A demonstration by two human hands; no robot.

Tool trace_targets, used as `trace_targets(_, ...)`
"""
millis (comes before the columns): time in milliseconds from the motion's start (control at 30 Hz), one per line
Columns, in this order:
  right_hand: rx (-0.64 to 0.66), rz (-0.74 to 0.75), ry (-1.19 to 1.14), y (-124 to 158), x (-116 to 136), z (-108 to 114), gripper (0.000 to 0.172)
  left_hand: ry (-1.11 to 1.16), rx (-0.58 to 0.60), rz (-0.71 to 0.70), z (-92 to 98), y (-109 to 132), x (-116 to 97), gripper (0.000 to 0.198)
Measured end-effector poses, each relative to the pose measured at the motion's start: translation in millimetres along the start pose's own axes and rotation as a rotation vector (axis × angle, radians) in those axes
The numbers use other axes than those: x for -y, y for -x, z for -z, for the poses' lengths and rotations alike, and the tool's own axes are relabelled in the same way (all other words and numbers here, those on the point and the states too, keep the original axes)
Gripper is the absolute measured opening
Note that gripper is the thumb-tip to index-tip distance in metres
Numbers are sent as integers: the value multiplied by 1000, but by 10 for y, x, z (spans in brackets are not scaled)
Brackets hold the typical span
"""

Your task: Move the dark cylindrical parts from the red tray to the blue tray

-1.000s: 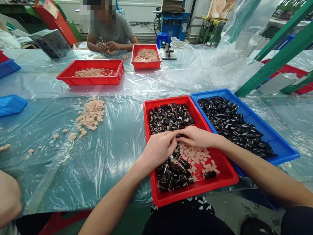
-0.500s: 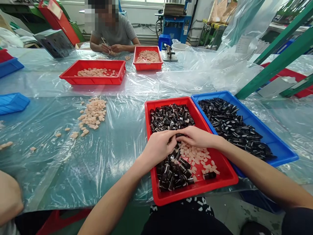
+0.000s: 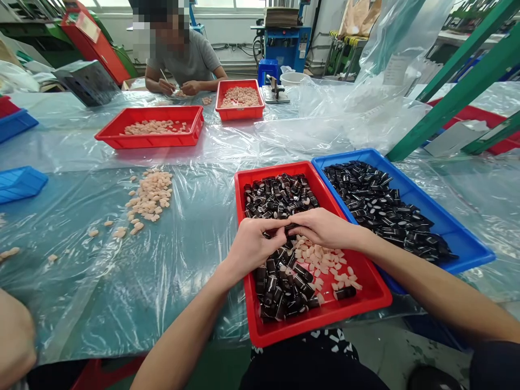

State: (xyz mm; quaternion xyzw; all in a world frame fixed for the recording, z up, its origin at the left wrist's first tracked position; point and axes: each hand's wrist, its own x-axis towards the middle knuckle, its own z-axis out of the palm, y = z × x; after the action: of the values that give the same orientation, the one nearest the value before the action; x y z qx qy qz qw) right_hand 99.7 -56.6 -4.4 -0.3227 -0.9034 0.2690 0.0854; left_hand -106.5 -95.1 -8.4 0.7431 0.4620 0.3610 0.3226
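Observation:
My left hand (image 3: 257,244) and my right hand (image 3: 323,227) meet fingertip to fingertip over the middle of a red tray (image 3: 319,330). Both are closed in a pinch on a small black piece (image 3: 290,227), mostly hidden by the fingers. Beneath and around them lie many short glossy black pieces (image 3: 280,195), some with pale ends. Loose flat beige chips (image 3: 320,257) are scattered in the tray's near right part. One black piece (image 3: 344,293) lies apart among these chips.
A blue tray (image 3: 450,230) of similar black pieces adjoins on the right. Beige chips (image 3: 151,195) lie on the plastic-covered table to the left. Across it are two red trays (image 3: 154,142) of chips and a seated co-worker (image 3: 182,59). A green post (image 3: 447,97) slants at right.
The view has shifted slightly. My left fingers have straightened a little at the pinch, while both hands stay together over the red tray.

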Motion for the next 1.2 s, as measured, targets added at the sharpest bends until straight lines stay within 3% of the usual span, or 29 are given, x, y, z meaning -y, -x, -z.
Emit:
trace_targets(300,-15,75,-44,29,29,74,24,52,-93,-99,-4,6,1,27)
trace_targets(700,-24,120,-91,35,54,96,22,38,-131,-155,0,0,15,26)
trace_targets(867,-36,122,-132,31,60,107,21,104,-140,-70,21,-15,10,23)
trace_targets(1000,-117,129,-176,47,86,168,22,210,-181,40,42,-28,27,22)
trace_targets(1200,-182,111,-111,74,76,202,22,209,-117,-1,56,-31,4,25)
